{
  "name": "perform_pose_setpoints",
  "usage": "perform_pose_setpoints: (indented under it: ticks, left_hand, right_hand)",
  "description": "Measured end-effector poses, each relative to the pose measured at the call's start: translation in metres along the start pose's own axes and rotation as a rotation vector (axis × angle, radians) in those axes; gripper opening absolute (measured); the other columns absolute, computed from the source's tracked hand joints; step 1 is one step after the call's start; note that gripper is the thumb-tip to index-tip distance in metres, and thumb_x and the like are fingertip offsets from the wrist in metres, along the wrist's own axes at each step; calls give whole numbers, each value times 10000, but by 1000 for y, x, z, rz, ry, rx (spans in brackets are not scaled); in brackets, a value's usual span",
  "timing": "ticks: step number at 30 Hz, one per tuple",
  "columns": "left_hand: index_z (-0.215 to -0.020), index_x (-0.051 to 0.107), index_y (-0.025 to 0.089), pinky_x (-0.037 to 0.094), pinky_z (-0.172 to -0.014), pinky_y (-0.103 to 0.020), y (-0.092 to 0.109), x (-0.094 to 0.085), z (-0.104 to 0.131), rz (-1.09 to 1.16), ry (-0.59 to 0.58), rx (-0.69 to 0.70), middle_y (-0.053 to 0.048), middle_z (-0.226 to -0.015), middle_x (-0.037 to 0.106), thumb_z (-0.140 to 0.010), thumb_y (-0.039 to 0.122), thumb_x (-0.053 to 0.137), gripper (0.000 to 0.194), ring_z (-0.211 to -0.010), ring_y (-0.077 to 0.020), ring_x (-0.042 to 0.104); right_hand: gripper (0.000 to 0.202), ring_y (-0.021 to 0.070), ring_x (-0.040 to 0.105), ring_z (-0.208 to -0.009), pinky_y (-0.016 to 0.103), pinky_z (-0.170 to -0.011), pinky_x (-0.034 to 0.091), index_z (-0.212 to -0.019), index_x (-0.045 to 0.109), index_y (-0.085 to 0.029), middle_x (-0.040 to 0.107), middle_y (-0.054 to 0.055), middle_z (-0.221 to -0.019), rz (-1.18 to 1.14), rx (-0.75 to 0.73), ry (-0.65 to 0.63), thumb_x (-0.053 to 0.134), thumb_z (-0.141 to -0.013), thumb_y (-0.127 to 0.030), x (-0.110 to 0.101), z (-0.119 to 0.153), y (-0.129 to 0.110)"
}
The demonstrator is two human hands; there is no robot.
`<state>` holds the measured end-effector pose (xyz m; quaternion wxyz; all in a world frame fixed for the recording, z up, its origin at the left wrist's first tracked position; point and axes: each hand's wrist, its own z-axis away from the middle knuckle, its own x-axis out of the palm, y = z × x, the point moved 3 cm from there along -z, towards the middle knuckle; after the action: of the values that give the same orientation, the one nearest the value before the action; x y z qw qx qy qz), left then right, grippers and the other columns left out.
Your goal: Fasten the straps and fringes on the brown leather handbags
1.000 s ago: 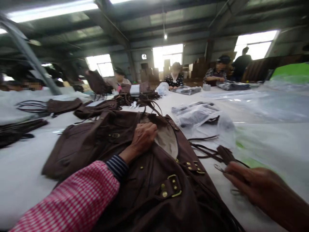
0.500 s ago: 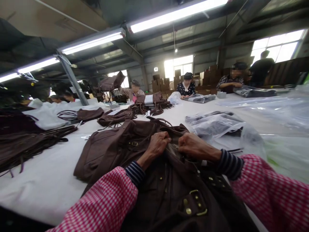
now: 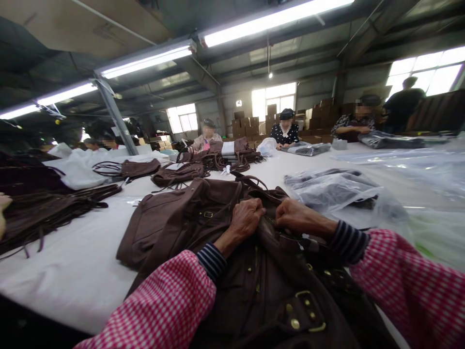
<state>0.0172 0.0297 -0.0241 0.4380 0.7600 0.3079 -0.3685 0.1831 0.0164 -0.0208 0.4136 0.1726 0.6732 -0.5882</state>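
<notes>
A dark brown bag [image 3: 232, 291] with brass buckles and studs lies right in front of me. My left hand [image 3: 247, 218] is closed on the edge of its opening. Close beside it on the right, my right hand [image 3: 300, 218] is closed on the opposite edge, near a brass zip. The fingertips of both hands are partly hidden in the folds. Under and beyond this bag rests another brown bag [image 3: 160, 218] with a small buckle.
Stacked brown bags [image 3: 47, 213] lie at the left, where another person's hand [image 3: 3, 208] reaches in. More bags [image 3: 225, 155] sit further back. A bag in clear plastic [image 3: 334, 186] is at the right. Co-workers sit across the white table [image 3: 76, 271].
The view has shifted slightly left. Another person's hand has appeared at the left edge. A bag held up across the table has come down. My hands keep their grip on the bag's opening.
</notes>
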Motion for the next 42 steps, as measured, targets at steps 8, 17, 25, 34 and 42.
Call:
perform_pose_setpoints:
  ticks: [8,17,25,34,42]
  left_hand:
    - [-741,594,218,378,-731,-291,0,1,0,-11,-2,4,-11,-809,668,-903,315,556,192,-816,-192,611]
    - [-856,658,229,422,-784,-288,-4,-7,-1,45,-144,133,-6,-933,710,-831,221,592,71,-925,-205,633]
    - [-905,669,242,431,-815,-313,-8,-6,-2,46,-144,194,-2,-941,720,-779,167,552,187,-933,-217,645]
    - [-960,707,247,455,-853,-296,-8,-3,-4,58,-182,215,9,-1005,740,-776,144,551,262,-985,-211,659]
    - [-1029,745,270,457,-878,-309,-5,-2,-5,-47,-200,215,2,-1109,719,-834,141,505,335,-1039,-213,644]
  right_hand:
    - [126,116,516,-459,219,-417,329,-551,603,-169,609,10,-509,16,-9,-8,583,-676,-176,2,-5,0]
    - [118,99,485,-487,214,-446,306,-567,599,-169,584,-12,-511,11,-78,34,580,-683,-174,5,-9,6]
    - [165,102,435,-528,234,-477,276,-553,526,-176,478,-36,-524,-24,-165,29,581,-696,-236,8,-12,12]
    - [191,115,440,-567,241,-510,298,-573,585,-164,485,-24,-558,-43,-192,32,604,-711,-294,10,-15,16]
    - [195,122,444,-532,256,-478,286,-545,586,-176,519,-10,-530,-87,-171,56,634,-695,-291,11,-19,21]
